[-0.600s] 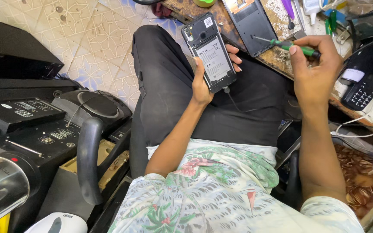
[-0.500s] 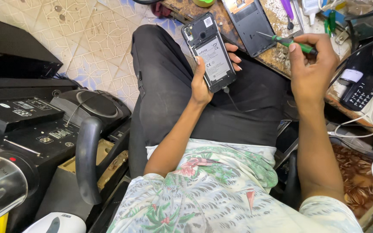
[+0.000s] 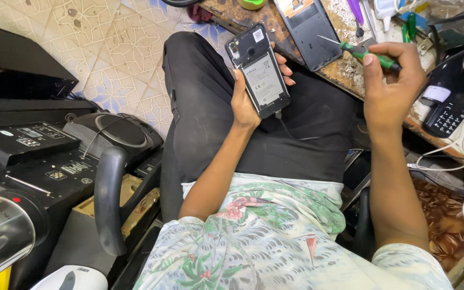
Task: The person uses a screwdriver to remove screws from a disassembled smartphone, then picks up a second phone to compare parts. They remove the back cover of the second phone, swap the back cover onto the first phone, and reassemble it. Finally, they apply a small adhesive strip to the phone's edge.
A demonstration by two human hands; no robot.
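Workbench [image 3: 345, 70] runs across the top right, brown and dirty, with its near edge slanting down to the right. Black trousers [image 3: 210, 107] fill the middle, and that lap is the open room between the two arms. Black music boxes [image 3: 38, 161] crowd the left side, so there is little room there.

Next comes the phone [image 3: 259, 70]. Its back is off and its white battery shows. It is long, and its long way points up and a bit to the left. Its top end is close to the edge of the workbench. The left hand [image 3: 245, 102] holds it from below, with the thumb on the left edge and the fingers curled around the right edge. The grip is closed snug on it.

A black back cover [image 3: 310, 32] lies flat on the workbench, between the phone and the other hand.

The right hand [image 3: 390, 86] is up over the bench edge, to the right of the phone and well apart from it. It pinches a green screwdriver [image 3: 369, 52] tight. The thin metal tip points left, over the back cover, toward the phone. A black desk telephone [image 3: 449, 107] sits just right of that hand.
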